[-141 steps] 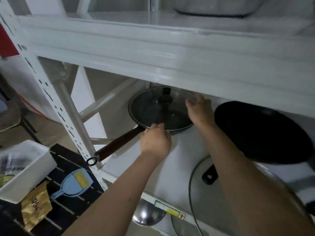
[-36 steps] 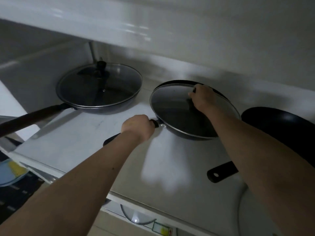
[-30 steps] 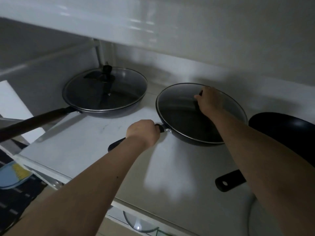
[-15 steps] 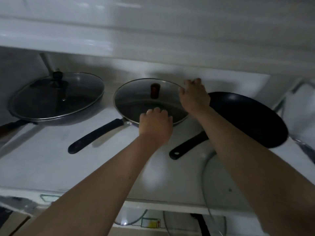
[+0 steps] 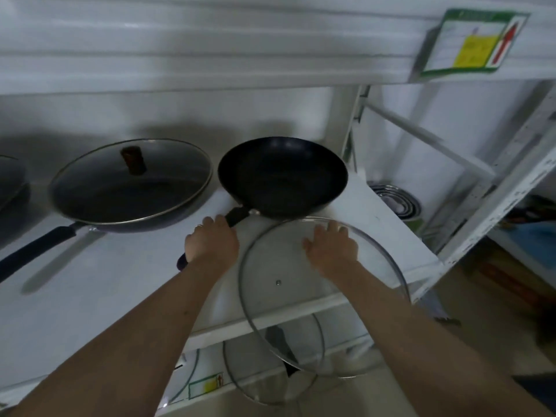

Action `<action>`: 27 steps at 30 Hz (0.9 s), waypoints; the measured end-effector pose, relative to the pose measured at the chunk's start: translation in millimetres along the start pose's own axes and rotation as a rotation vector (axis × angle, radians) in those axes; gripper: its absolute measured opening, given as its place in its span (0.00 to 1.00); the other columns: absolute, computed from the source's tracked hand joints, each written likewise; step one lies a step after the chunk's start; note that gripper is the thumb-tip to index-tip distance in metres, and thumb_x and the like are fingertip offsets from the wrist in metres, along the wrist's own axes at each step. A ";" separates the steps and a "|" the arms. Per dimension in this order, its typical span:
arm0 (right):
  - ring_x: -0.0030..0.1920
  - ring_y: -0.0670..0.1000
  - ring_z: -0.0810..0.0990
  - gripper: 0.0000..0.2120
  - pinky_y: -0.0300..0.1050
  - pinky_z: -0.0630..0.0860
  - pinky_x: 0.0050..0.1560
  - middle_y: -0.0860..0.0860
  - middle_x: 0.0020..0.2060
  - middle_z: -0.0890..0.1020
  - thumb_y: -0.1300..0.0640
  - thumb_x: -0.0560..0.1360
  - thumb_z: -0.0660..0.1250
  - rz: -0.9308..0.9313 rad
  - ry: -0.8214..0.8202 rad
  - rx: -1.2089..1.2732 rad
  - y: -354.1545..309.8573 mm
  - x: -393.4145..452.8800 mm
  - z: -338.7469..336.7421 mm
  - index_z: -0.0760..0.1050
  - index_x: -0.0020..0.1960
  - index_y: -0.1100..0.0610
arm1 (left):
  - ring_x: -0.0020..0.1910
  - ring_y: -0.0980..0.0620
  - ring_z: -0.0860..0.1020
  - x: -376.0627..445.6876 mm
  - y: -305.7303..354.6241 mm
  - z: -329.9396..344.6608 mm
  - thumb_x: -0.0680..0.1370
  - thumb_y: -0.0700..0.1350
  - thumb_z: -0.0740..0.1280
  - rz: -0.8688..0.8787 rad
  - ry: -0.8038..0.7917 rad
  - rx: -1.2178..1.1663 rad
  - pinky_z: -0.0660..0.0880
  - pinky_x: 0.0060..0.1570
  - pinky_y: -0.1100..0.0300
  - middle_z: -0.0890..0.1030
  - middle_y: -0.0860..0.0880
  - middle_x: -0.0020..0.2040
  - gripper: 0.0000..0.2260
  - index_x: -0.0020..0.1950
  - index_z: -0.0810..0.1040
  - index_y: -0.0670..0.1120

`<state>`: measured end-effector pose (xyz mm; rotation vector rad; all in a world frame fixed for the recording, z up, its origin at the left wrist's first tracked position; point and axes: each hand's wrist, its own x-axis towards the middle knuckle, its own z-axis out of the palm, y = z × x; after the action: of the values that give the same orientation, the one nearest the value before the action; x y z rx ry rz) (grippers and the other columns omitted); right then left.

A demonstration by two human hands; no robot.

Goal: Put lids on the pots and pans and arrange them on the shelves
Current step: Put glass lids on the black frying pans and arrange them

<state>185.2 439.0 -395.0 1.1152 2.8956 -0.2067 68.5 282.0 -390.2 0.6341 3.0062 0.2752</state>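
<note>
- The left hand hides the middle of the open pan's handle; only the two ends show, so the fingers under it are not seen.
- A third pan at the far left edge is cut off, and I cannot tell more about it.
- Lids on the lower shelf are seen only in part, below the shelf edge.
- The left hand is closed around the handle of the open pan, which stands uncovered on the shelf, right of the lidded pan.
- The right hand lies flat on the glass lid, fingers spread and pointing to the far rim, near the pan; whether the fingertips curl over the rim I cannot tell.
- The glass lid lies near the pan, just right of its handle; its near part hangs over the shelf edge.
- Steel bowls sit at the far right, behind the post.
</note>
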 end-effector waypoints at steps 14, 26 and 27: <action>0.62 0.58 0.75 0.16 0.48 0.74 0.58 0.59 0.62 0.74 0.60 0.78 0.57 -0.027 -0.274 -0.063 13.2 -37.0 -19.4 0.68 0.65 0.62 | 0.57 0.40 0.75 4.3 -1.3 11.4 0.82 0.45 0.52 -0.028 0.027 -0.031 0.69 0.46 0.52 0.73 0.40 0.60 0.15 0.65 0.68 0.42; 0.61 0.58 0.75 0.15 0.47 0.72 0.56 0.58 0.61 0.73 0.60 0.78 0.55 -0.023 -0.083 -0.044 31.0 -73.7 -75.0 0.68 0.63 0.61 | 0.58 0.39 0.75 -5.4 2.7 0.1 0.82 0.46 0.52 -0.037 0.012 -0.062 0.71 0.53 0.49 0.73 0.39 0.61 0.15 0.64 0.69 0.41; 0.60 0.58 0.75 0.14 0.47 0.72 0.55 0.58 0.61 0.73 0.60 0.78 0.55 -0.019 -0.069 -0.034 31.0 -74.0 -78.5 0.68 0.63 0.61 | 0.58 0.39 0.75 -6.5 2.6 -0.5 0.82 0.46 0.52 -0.031 0.008 -0.068 0.71 0.53 0.49 0.74 0.39 0.61 0.15 0.64 0.70 0.41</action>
<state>262.3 423.1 -314.9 1.0536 2.8394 -0.1914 75.4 281.6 -389.1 0.5817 2.9969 0.3776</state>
